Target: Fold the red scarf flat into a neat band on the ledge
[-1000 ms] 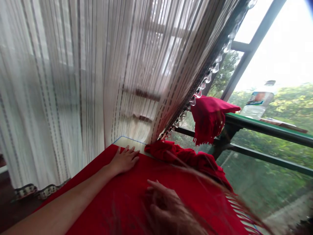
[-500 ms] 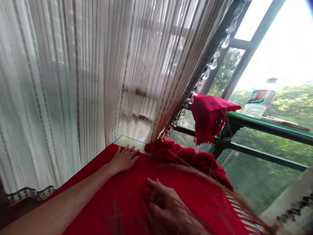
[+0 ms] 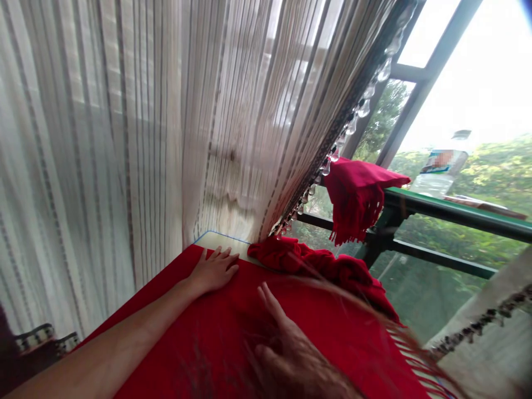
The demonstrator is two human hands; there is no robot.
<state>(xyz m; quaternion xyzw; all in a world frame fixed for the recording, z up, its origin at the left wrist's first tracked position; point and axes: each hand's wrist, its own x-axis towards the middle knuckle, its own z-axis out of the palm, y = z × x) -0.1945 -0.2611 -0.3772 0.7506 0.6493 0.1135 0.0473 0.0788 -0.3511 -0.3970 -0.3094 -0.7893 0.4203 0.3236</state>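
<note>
A red fringed scarf (image 3: 328, 327) lies spread over a light board (image 3: 216, 239), with its far end bunched up near the window (image 3: 307, 260). My left hand (image 3: 214, 270) rests flat on the scarf's far left corner, fingers stretched out. Lower in the middle, my right hand (image 3: 286, 346) lies on the cloth with fingers extended and partly blurred behind loose strands of hair. Neither hand holds anything.
A sheer striped curtain (image 3: 145, 122) with a beaded edge hangs on the left and behind. Another red fringed cloth (image 3: 357, 194) drapes over a green railing (image 3: 457, 213). A plastic bottle (image 3: 440, 166) stands on that railing. A second curtain edge (image 3: 486, 327) shows at lower right.
My right hand's fingers have stretched forward over the scarf. The left hand has stayed put. A curtain edge has swung into view at lower right.
</note>
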